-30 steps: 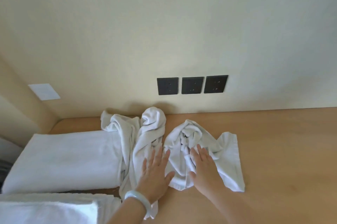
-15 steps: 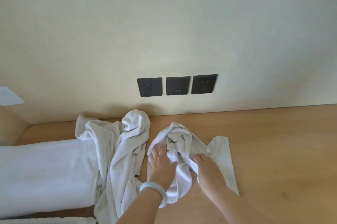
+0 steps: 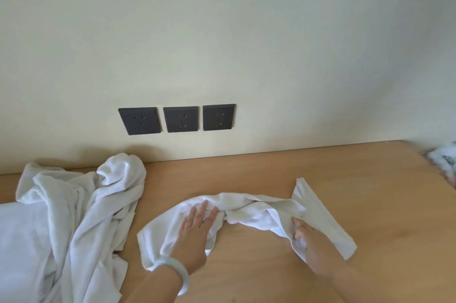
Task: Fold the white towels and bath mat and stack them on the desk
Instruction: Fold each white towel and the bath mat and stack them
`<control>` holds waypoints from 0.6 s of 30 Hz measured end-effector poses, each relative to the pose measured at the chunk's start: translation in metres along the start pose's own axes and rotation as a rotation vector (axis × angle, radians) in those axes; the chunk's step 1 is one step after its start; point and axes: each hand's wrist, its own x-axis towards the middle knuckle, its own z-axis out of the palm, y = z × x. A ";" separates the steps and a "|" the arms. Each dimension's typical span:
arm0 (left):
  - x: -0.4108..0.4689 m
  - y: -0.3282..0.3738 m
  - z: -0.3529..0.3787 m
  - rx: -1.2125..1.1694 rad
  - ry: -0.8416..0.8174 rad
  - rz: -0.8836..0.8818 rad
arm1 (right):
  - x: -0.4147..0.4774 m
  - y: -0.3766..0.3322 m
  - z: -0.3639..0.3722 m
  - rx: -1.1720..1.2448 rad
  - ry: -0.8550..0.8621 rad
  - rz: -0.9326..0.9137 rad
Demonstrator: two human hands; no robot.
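Observation:
A small white towel (image 3: pixel 256 209) lies stretched and twisted across the wooden desk (image 3: pixel 345 179). My left hand (image 3: pixel 197 231), with a pale bangle on its wrist, lies flat on the towel's left end, fingers straight. My right hand (image 3: pixel 311 243) grips the towel's right part, fingers curled into the cloth. A larger crumpled white towel (image 3: pixel 81 206) sprawls at the left. Beside it, at the left edge, lies a folded white towel (image 3: pixel 22 236).
Three black wall sockets (image 3: pixel 181 118) sit on the cream wall just above the desk's back edge. The desk's right edge runs diagonally at far right, with a white patterned thing (image 3: pixel 446 162) beyond it. Bare wood shows right of and behind the small towel.
The small towel, bunched between both hands before, is now pulled out sideways. My right hand has moved right with its end; my left hand flattened on the left end. The view shifted right.

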 end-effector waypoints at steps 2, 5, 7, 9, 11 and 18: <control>0.002 0.022 0.008 0.047 0.028 -0.033 | -0.006 0.032 -0.007 0.021 0.047 -0.034; 0.005 0.065 0.021 0.074 0.062 -0.107 | -0.012 0.084 -0.017 0.074 0.046 -0.002; 0.007 0.102 0.035 0.054 0.068 -0.153 | -0.017 0.121 -0.028 0.105 0.023 0.043; 0.007 0.140 0.050 0.041 0.068 -0.187 | -0.023 0.161 -0.037 0.107 0.017 0.060; 0.009 0.171 0.063 0.028 0.064 -0.186 | -0.032 0.198 -0.046 0.128 0.002 0.076; 0.020 0.233 0.064 -0.230 0.257 -0.343 | -0.027 0.247 -0.080 0.376 0.089 0.274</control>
